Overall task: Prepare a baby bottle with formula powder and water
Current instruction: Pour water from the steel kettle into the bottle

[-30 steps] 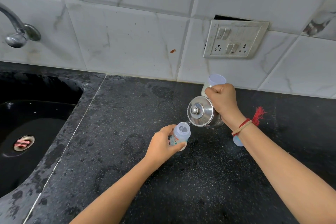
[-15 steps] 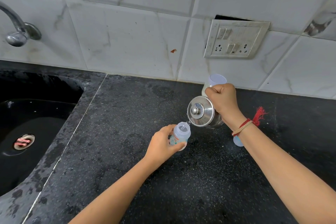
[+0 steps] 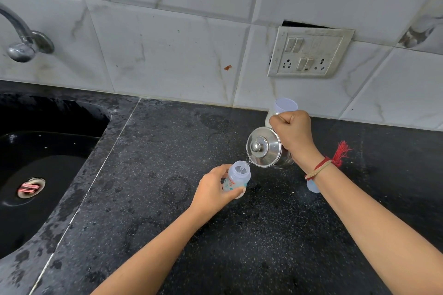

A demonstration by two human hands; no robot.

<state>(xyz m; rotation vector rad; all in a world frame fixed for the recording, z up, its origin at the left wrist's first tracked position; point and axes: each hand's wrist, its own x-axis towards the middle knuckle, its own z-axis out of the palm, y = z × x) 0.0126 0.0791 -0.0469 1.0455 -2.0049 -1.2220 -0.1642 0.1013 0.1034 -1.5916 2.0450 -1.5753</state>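
Head view shows the baby bottle (image 3: 237,178) standing open on the black speckled counter (image 3: 167,199), a little right of the middle. Your left hand (image 3: 213,190) wraps its fingers around the lower body of the bottle and holds it upright. On the bottle there is a printed label with red and teal marks, but the writing is too small to read. Your right hand (image 3: 293,133) is closed in a fist on the handle of a small steel kettle (image 3: 266,148), which is tilted so that its spout meets the mouth of the bottle. The lid of the kettle with its round knob faces you. Red and yellow threads are tied on your right wrist. Behind the fist a pale translucent cup (image 3: 285,105) sits on a white container, close to the tiled wall. A small pale piece, partly hidden under your right forearm, lies on the counter. A switch plate (image 3: 309,52) with sockets is on the wall, and the dark sink (image 3: 48,175) and tap (image 3: 21,38) are far left.
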